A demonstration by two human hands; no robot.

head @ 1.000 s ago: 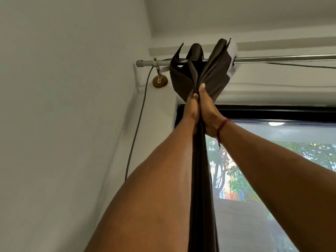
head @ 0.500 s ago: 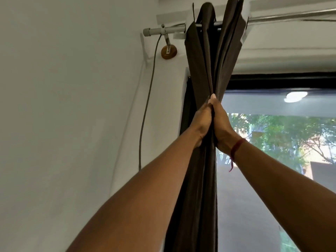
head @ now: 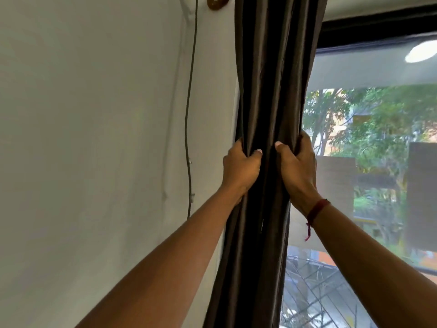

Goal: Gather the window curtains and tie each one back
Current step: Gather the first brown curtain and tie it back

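Observation:
A dark brown curtain (head: 272, 67) hangs gathered into a narrow bunch of folds at the left edge of the window (head: 378, 138). My left hand (head: 240, 170) grips the left side of the bunch, thumb pressed into the folds. My right hand (head: 298, 169), with a red thread on its wrist, grips the right side at the same height. Both hands squeeze the fabric between them. The curtain's top and the rod are out of frame. No tieback is in view.
A white wall (head: 94, 138) fills the left side, with a thin grey cable (head: 189, 114) running down it and a round wooden bracket mount (head: 217, 2) at the top. The black window frame (head: 378, 24) crosses the upper right; trees and buildings show outside.
Both hands slid down the curtain from near the rod to well below it, staying clasped on the fabric. The view tilted down, so the rod left the frame.

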